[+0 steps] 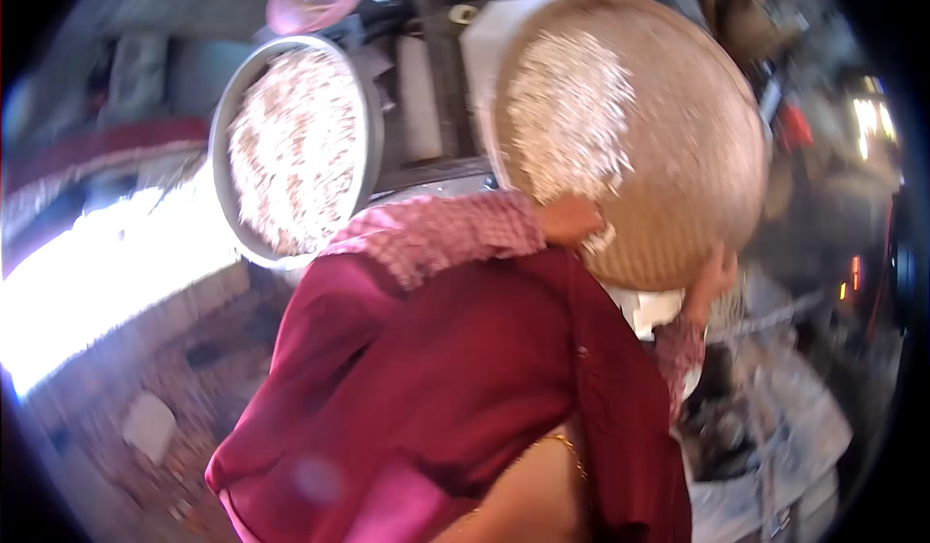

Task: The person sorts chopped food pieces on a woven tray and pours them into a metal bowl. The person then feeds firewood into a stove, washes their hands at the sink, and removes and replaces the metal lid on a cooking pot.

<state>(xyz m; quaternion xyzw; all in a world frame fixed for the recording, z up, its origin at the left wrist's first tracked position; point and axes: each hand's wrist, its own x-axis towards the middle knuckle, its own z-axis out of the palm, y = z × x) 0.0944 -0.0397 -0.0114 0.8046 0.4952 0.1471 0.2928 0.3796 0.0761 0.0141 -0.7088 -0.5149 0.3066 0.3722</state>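
A large round woven tray (693, 136) is in front of me, tilted, with pale, puffed-looking grains (572, 107) heaped on its left part. At the tray's lower left edge my left hand (570, 219) is closed, and a small clump of the same grains shows at its fingers. Motion blur softens the fingers. My right hand (715, 274) grips the tray's lower right rim, thumb side up against it. Left of the tray stands a metal basin (221, 155) full of similar white and brownish grains (298, 146).
A pink plastic item (291, 0) lies beyond the basin. Pale sacking or sheeting (794, 427) and dark clutter are at the lower right. Brick-like ground (194, 407) with a pale slab (149, 427) shows at the lower left, beside bright light.
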